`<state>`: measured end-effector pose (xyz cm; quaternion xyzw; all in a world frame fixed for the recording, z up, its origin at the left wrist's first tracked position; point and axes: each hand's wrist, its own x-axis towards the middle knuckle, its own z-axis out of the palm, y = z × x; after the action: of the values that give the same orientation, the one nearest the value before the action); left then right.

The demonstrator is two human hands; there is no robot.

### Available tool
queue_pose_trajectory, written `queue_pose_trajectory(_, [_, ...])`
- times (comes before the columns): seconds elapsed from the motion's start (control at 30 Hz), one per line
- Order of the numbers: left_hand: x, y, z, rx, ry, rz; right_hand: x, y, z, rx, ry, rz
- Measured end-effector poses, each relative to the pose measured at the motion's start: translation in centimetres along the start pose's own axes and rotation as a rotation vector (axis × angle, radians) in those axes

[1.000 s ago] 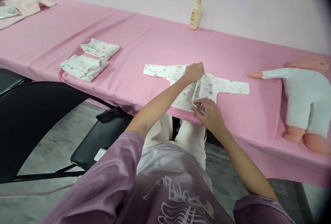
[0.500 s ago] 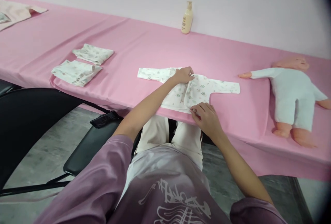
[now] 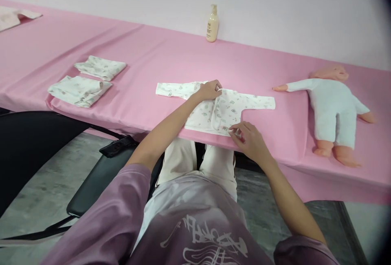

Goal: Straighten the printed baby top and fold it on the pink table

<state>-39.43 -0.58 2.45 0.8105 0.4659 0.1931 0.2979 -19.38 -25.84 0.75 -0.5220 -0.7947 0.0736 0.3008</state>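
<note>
A small white baby shirt (image 3: 229, 106) with a sparse print lies spread flat near the table's front edge, sleeves stretched out to both sides and one front panel overlapping the other. My left hand (image 3: 210, 89) is closed at the neckline, its fingertips pinching the collar edge; the hand and forearm cover part of the shirt. At the lower right corner of the hem, my right hand (image 3: 249, 138) has thumb and fingers pinched together on the fabric.
A baby doll (image 3: 332, 106) in white clothing lies on the pink-covered table (image 3: 146, 102) to the right. Two folded printed cloths (image 3: 79, 90) lie left. A pump bottle (image 3: 212, 26) stands by the wall. A black chair (image 3: 91, 179) with a dark phone-like object (image 3: 117, 146) is at my left.
My right hand has moved right along the hem, from near the front panel's lower edge to the corner. My left hand stays at the neckline. The whole view has shifted slightly.
</note>
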Motion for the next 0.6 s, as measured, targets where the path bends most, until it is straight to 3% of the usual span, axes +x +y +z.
queue_pose_trajectory(0.13, [1.3,0.9,0.7,0.098,0.052,0.067,1.7,3.9,-2.9,0.001,0.029,0.174])
queue_pose_trajectory(0.3, [4.2,3.4,2.2,0.217,0.019,0.097,6.4,13.7,-6.2,-0.197,0.152,0.354])
queue_pose_trajectory(0.43, [5.6,4.0,2.6,0.179,-0.065,0.062,8.7,19.2,-7.4,-0.258,-0.030,0.506])
queue_pose_trajectory(0.6, [5.6,2.4,2.7,0.066,-0.025,0.078,8.1,20.7,-9.2,-0.210,-0.163,0.670])
